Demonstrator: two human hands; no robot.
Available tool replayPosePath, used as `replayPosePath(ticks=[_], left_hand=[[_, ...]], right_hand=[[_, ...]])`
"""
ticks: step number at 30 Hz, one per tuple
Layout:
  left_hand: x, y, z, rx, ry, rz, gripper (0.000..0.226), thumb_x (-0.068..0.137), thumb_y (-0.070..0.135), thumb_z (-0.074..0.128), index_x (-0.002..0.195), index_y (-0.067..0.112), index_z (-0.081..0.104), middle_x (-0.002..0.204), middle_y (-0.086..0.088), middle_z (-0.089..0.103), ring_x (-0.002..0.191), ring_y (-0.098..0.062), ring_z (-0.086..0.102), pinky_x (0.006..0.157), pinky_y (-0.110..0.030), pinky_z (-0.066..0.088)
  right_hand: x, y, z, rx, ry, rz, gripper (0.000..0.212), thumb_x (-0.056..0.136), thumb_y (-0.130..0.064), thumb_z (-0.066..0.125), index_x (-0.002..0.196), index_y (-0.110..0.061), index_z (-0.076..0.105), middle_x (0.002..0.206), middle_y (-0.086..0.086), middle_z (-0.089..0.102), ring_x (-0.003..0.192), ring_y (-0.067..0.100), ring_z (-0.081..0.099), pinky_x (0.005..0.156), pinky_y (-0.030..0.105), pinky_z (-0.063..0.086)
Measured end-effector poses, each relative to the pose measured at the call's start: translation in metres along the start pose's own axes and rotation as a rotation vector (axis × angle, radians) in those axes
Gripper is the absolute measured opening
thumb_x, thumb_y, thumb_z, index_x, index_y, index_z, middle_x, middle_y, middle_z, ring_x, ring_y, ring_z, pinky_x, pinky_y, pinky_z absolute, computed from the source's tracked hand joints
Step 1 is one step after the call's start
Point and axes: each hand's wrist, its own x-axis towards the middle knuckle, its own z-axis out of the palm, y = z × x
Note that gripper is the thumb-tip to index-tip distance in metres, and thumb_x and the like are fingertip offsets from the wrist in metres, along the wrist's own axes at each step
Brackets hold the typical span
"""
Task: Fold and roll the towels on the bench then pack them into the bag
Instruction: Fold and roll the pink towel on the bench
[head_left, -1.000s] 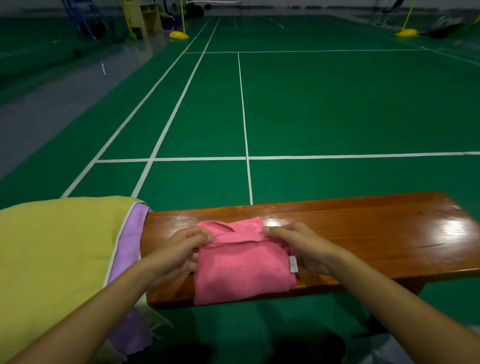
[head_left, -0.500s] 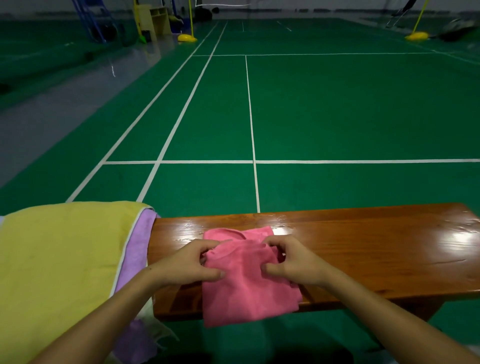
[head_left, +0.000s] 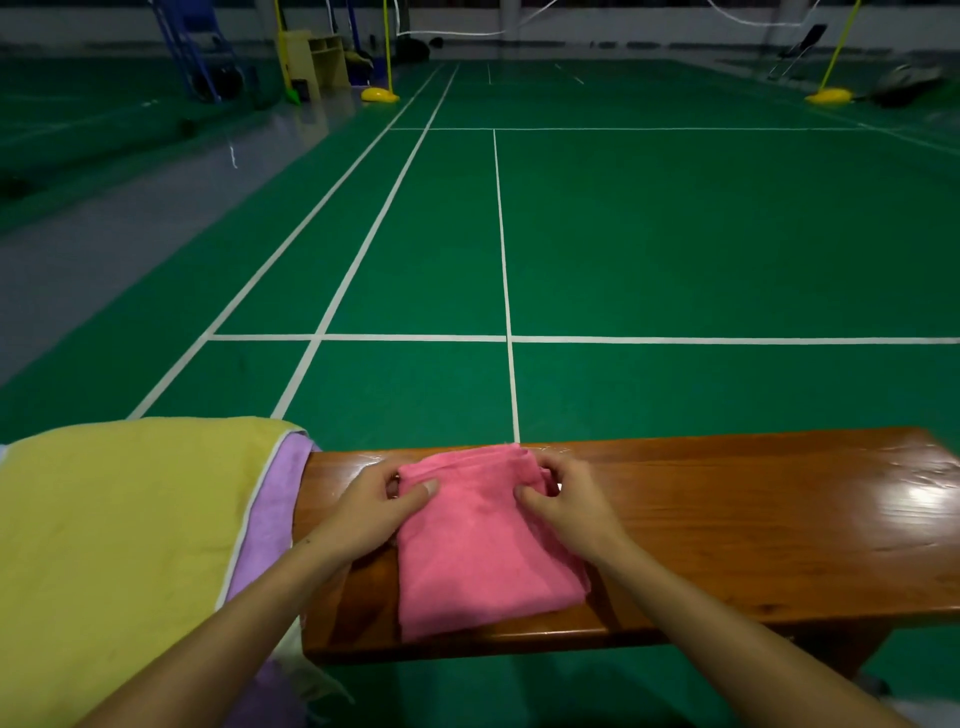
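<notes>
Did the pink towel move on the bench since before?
Yes. The pink towel has been pulled back onto the bench: its near edge hung below the front edge earlier, and now nearly all of it lies on top.

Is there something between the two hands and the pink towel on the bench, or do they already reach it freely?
Nothing visible stands between them. The left hand and the right hand both already pinch the far edge of the pink towel, which lies folded on the bench. The bag is not in view.
</notes>
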Motion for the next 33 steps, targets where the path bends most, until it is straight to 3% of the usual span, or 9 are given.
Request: replayPosePath(ticks=[5,8,10,12,19,23,27,30,33], left_hand=[[0.001,-0.001,-0.003,0.583,0.37,0.118,0.04,0.099,0.055,0.061,0.125,0.024,0.059,0.117,0.008,0.065,0.105,-0.016,0.063,0.088,-0.038,0.052],[-0.015,0.001,0.014,0.796,0.196,0.352,0.051,0.102,0.059,0.048,0.142,0.029,0.054,0.147,0.006,0.055,0.135,-0.016,0.052,0.112,-0.043,0.046],[-0.023,-0.006,0.033,0.945,0.0,0.339,0.065,0.106,0.065,0.035,0.162,0.032,0.035,0.171,0.008,0.026,0.159,-0.015,0.021,0.132,-0.041,0.012],[-0.024,-0.018,0.042,1.059,-0.086,0.293,0.075,0.106,0.071,0.022,0.169,0.033,0.009,0.176,0.005,-0.004,0.163,-0.017,-0.01,0.127,-0.037,-0.014],[-0.017,-0.019,0.026,1.075,-0.152,0.269,0.081,0.102,0.079,0.021,0.169,0.037,-0.002,0.173,0.004,-0.022,0.16,-0.014,-0.021,0.129,-0.037,-0.008],[-0.018,-0.017,0.017,1.002,-0.143,0.355,0.082,0.099,0.079,0.033,0.167,0.034,0.023,0.177,0.003,0.002,0.163,-0.014,-0.003,0.13,-0.034,0.0],[-0.025,-0.017,0.01,0.86,-0.139,0.497,0.076,0.094,0.083,0.043,0.149,0.032,0.055,0.161,0.008,0.048,0.152,-0.012,0.036,0.127,-0.043,0.03],[-0.029,-0.017,0.003,0.889,-0.199,0.52,0.074,0.087,0.086,0.054,0.139,0.034,0.058,0.158,0.009,0.051,0.145,-0.013,0.045,0.121,-0.039,0.037],[-0.031,-0.016,-0.002,0.963,-0.239,0.56,0.06,0.083,0.071,0.068,0.127,0.031,0.057,0.158,0.005,0.051,0.141,-0.019,0.05,0.115,-0.038,0.042]], right_hand=[[0.008,0.004,-0.007,-0.332,0.223,-0.109,0.046,0.097,-0.036,0.071,0.138,-0.021,0.059,0.132,-0.005,0.059,0.122,0.012,0.055,0.106,0.031,0.046],[0.002,-0.007,-0.004,-0.503,0.073,-0.375,0.04,0.104,-0.036,0.055,0.141,-0.022,0.057,0.148,-0.001,0.051,0.138,0.018,0.044,0.119,0.041,0.038],[-0.01,-0.005,0.005,-0.643,-0.18,-0.482,0.049,0.108,-0.047,0.041,0.153,-0.027,0.046,0.168,0.001,0.031,0.157,0.021,0.024,0.13,0.044,0.019],[-0.019,0.006,0.011,-0.761,-0.352,-0.487,0.06,0.111,-0.056,0.026,0.165,-0.031,0.025,0.176,0.0,0.007,0.163,0.02,-0.002,0.132,0.046,0.0],[-0.029,0.015,0.006,-0.876,-0.39,-0.303,0.069,0.109,-0.063,0.012,0.168,-0.031,-0.003,0.174,-0.004,-0.017,0.156,0.016,-0.029,0.13,0.05,-0.007],[-0.025,0.008,-0.007,-0.947,-0.328,-0.185,0.077,0.106,-0.066,0.019,0.168,-0.021,0.009,0.176,0.003,-0.006,0.161,0.022,-0.015,0.129,0.059,0.0],[-0.037,-0.007,-0.034,-0.869,-0.26,-0.284,0.062,0.103,-0.061,0.041,0.151,-0.022,0.046,0.158,0.004,0.044,0.145,0.026,0.037,0.123,0.047,0.031],[-0.054,-0.008,-0.05,-0.743,-0.365,-0.278,0.06,0.095,-0.069,0.055,0.138,-0.027,0.051,0.142,-0.002,0.051,0.127,0.017,0.049,0.108,0.04,0.045],[-0.064,-0.002,-0.053,-0.762,-0.423,-0.307,0.069,0.084,-0.07,0.068,0.135,-0.028,0.048,0.151,-0.002,0.047,0.131,0.018,0.05,0.108,0.035,0.045]])
